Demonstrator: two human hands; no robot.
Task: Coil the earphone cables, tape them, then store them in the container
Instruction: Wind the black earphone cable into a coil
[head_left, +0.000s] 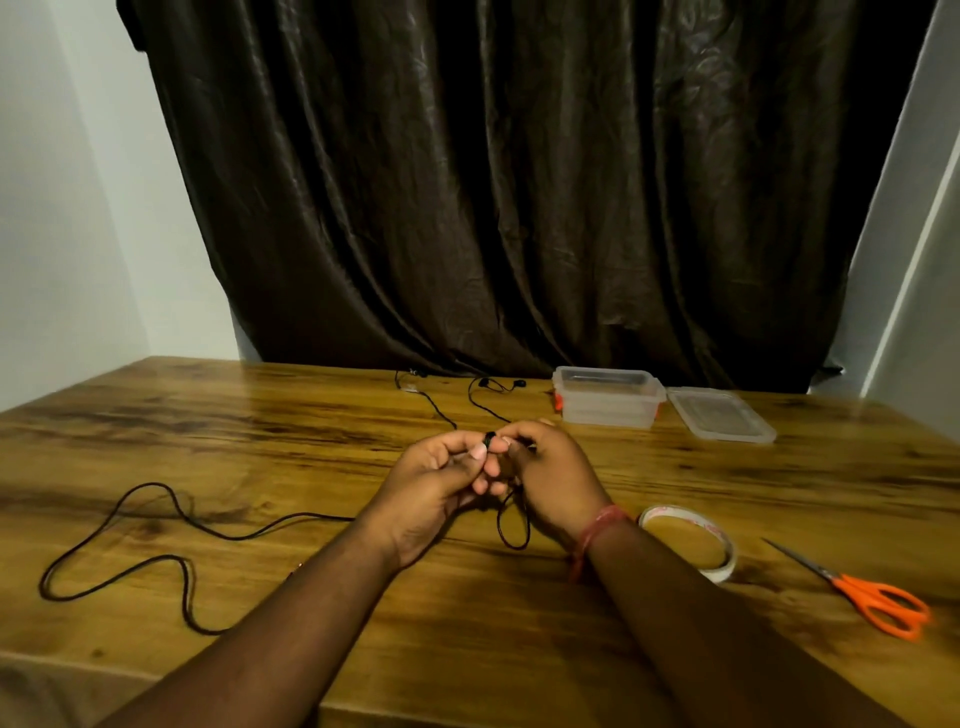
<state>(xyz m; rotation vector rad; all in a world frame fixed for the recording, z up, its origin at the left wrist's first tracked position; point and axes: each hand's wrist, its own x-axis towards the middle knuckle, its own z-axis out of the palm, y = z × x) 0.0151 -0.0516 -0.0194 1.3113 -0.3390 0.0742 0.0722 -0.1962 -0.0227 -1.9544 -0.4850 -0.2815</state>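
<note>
A black earphone cable (156, 519) trails in loose curves over the left of the wooden table (260, 431). Its near end is pinched between my left hand (431, 488) and my right hand (550, 478), which meet above the table's middle. A short loop of it hangs below my right hand. A second black earphone set (483, 397) lies at the table's far edge, its earbuds showing. The clear plastic container (608, 397) stands open at the back right. A roll of clear tape (691, 540) lies just right of my right wrist.
The container's clear lid (722, 415) lies flat to the right of it. Orange-handled scissors (878, 597) rest near the right edge. A dark curtain (519, 182) hangs behind the table, with pale walls on either side.
</note>
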